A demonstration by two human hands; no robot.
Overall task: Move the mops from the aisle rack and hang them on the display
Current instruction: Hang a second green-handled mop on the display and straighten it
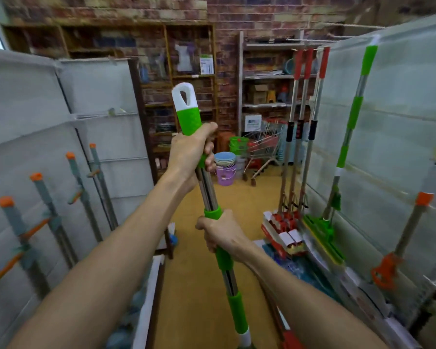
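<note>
Both fists wrap the green mop (210,195) upright mid-aisle, your left hand (190,152) high near its white hanging loop (185,96), right hand (220,231) lower; the display panel (398,102) lies to your right.

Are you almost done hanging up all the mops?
Partly. One green mop and three red mops already hang on the right-hand display. Another green-handled mop is in hand, gripped by the left hand and right hand. Orange-tipped mops on the left seemingly remain.
</note>
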